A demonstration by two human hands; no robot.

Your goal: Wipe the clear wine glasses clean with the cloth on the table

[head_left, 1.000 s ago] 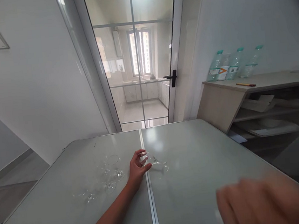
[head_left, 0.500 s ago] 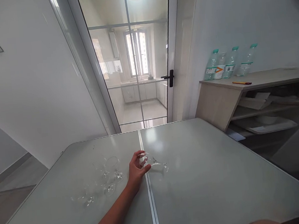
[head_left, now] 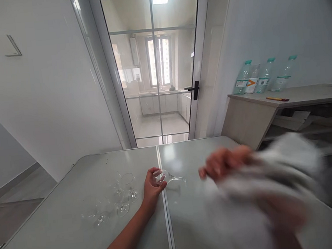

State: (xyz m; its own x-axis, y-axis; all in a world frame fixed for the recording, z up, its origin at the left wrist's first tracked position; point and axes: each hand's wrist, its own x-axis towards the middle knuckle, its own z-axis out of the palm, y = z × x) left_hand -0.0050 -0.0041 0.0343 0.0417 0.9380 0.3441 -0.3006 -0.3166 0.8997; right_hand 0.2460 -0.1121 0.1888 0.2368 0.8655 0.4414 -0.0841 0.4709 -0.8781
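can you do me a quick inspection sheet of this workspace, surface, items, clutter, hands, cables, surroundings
surface: pale table with a metal-edged seam running across it
items: one stemmed glass held sideways, stem toward the right; more clear glasses at left, exact count unclear
clutter: three green-capped bottles and a yellow-red stick on the cabinet
left hand: around the glass bowl
right hand: raised with a white cloth, grip too blurred to tell
cables: nothing seen
surroundings: glazed door ahead, white walls either side
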